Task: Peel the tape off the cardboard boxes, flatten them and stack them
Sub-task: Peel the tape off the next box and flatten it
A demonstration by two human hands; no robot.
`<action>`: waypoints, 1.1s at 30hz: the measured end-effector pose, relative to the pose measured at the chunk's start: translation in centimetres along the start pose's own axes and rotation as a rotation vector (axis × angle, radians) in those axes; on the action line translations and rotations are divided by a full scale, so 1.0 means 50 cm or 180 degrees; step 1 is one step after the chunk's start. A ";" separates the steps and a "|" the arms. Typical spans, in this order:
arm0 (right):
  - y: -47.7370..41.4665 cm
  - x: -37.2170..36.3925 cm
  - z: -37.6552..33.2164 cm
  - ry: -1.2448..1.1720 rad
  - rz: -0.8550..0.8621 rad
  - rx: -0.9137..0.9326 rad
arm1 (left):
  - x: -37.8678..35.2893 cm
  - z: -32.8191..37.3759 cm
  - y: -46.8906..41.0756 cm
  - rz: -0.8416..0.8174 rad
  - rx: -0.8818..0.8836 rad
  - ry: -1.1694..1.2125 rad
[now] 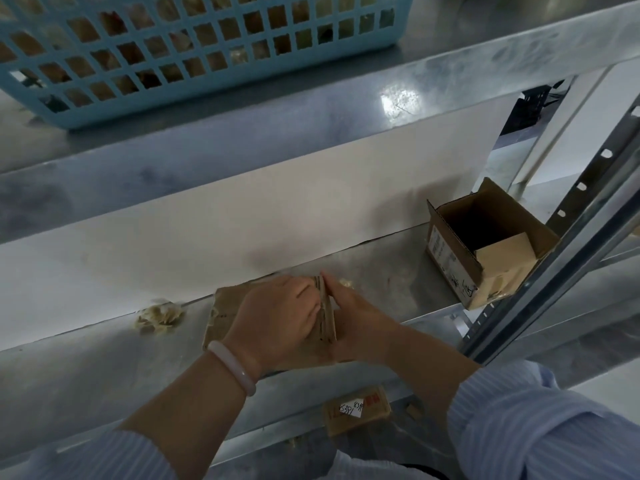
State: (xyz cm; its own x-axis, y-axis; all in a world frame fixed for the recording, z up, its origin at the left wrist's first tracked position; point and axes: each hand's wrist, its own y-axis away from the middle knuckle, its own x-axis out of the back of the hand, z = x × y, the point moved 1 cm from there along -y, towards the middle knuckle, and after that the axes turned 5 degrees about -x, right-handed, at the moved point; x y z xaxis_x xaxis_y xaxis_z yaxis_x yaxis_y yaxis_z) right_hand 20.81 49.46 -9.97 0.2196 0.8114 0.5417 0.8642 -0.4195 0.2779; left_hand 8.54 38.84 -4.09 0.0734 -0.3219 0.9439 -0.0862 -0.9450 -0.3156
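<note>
A flattened cardboard box [326,315] stands on edge between my two hands, over a stack of flat cardboard [223,311] on the metal shelf. My left hand [277,317] presses against its left face, fingers curved over the cardboard. My right hand [356,318] holds the right face, thumb along the top edge. An open, upright cardboard box [485,244] with handwriting on its side sits at the shelf's right end. A crumpled ball of peeled tape [159,317] lies left of the stack.
A blue plastic basket [194,53] sits on the shelf above. The slotted metal upright [568,216] frames the right side. A small labelled cardboard piece [356,408] lies on the lower level, near my right forearm. A white wall backs the shelf.
</note>
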 end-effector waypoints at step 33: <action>0.023 0.085 -0.099 0.0351 0.0879 0.0721 | 0.084 -0.037 -0.020 0.0629 0.0172 0.0323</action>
State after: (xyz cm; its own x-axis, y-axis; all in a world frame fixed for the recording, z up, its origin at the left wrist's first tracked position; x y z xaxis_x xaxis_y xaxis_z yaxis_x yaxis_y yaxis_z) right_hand 20.51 50.38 -3.41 0.4189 0.6263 0.6574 0.8602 -0.5057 -0.0664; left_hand 7.10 38.54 0.36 -0.0402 -0.4962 0.8673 -0.0354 -0.8667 -0.4975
